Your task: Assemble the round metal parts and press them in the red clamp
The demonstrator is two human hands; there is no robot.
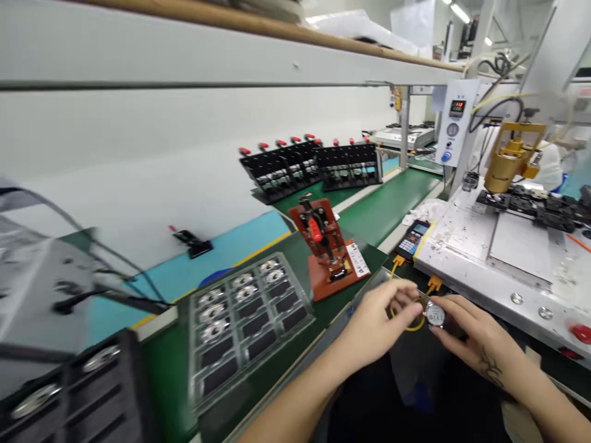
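My right hand pinches a small round silver watch case between thumb and fingers, its printed back facing up. Close beside it, the thumb and fingers of my left hand are pressed together at the case's left edge; what they hold is too small to make out. Just below the hands loops a yellow wire. Orange clips lie behind my fingers, by a dark handheld meter with a lit screen and keypad.
Left of my hands lies a clear compartment tray with several silver rings. Behind it stands a brown toggle-clamp fixture with a red handle. A metal press machine fills the right side. Black clamp fixtures stand farther back, beneath a shelf.
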